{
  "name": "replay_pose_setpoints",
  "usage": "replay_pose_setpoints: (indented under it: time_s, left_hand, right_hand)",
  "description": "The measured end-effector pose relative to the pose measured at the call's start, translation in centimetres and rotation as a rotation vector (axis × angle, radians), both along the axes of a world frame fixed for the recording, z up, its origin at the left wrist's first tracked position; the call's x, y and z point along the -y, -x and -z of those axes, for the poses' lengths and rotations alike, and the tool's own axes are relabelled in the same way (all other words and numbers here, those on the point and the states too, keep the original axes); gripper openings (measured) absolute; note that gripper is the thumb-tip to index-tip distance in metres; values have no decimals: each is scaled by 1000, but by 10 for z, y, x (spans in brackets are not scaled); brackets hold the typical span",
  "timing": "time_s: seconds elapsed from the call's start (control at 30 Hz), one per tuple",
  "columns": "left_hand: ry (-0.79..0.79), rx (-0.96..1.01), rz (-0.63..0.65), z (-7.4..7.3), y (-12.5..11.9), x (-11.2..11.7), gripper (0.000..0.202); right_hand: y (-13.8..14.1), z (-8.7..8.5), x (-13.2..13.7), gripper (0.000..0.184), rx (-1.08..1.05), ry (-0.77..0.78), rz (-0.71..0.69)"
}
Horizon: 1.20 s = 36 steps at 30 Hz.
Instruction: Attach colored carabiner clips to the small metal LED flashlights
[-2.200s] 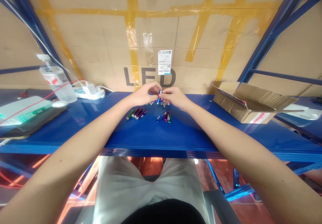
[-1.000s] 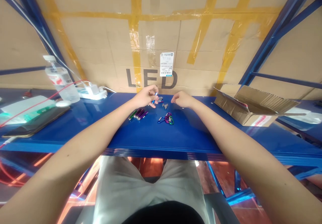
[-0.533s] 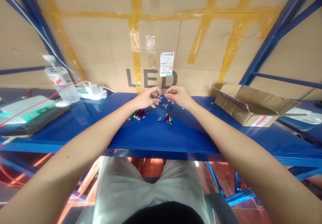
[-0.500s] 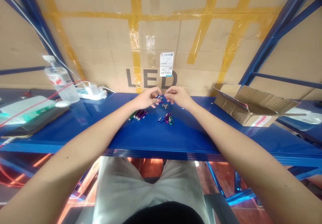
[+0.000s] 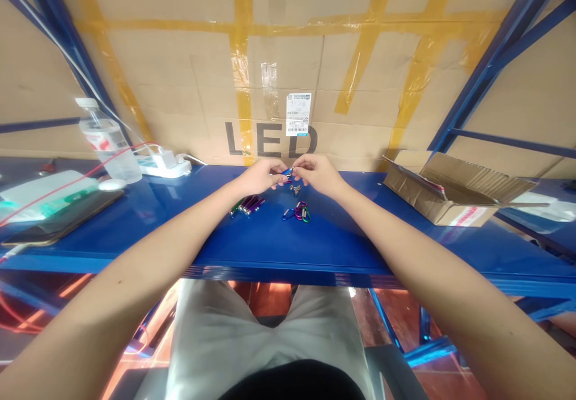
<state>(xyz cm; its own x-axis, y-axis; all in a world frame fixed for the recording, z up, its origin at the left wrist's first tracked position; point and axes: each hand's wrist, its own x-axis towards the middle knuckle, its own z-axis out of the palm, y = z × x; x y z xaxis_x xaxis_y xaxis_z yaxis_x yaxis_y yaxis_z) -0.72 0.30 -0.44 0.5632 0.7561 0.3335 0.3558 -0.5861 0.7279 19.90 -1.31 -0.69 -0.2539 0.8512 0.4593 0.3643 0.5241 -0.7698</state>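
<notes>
My left hand point(image 5: 265, 174) is closed around a small blue metal tube point(image 5: 287, 173) above the back of the blue table. The thumb and finger of my right hand point(image 5: 317, 173) pinch at the tube's right end; whatever tiny piece sits between them is too small to make out. Just below the hands lie several small silver metal parts point(image 5: 295, 190). Nearer to me is a little cluster of carabiners point(image 5: 300, 211) in blue, purple and green. Several slim metal tubes point(image 5: 248, 204), green and purple with silver ends, lie side by side below my left wrist.
An opened cardboard box point(image 5: 459, 208) stands at the right of the blue table point(image 5: 288, 247). To the left are a water bottle point(image 5: 112, 148), a white power strip point(image 5: 168, 166) with cables, and a dark tablet-like item point(image 5: 67, 217) under a plastic packet. Taped cardboard point(image 5: 180, 88) rises behind.
My right hand has moved slightly left, so its fingertips now meet the blue tube in my left hand. More of the tube shows. The things on the table have not moved.
</notes>
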Motion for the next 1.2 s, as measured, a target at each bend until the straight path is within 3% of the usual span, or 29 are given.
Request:
replay_pose_setpoints:
  time_s: [0.27,0.43,0.53,0.7,0.83,1.0,1.2]
  left_hand:
    - [60,19,-3,0,0,3,10]
    - [-115,-80,-28,-2,0,2,10]
    - [-157,-192,-100,-5,-1,2,31]
    - [-21,-173,-90,-4,-2,4,24]
    - [35,-108,-14,1,-3,7,14]
    - [-208,-35,-30,7,-3,4,15]
    - [-493,-91,-130,5,-2,6,16]
  right_hand:
    - [-3,6,-5,10,79,-55,-20]
    - [-4,5,-4,13,167,-214,-2]
    - [-6,3,-4,14,205,-279,17]
    - [-6,3,-1,14,281,-329,7]
    - [-5,4,0,14,267,-272,2]
    - [-4,2,1,14,241,-181,-7]
    - [2,-2,6,18,16,46,-72]
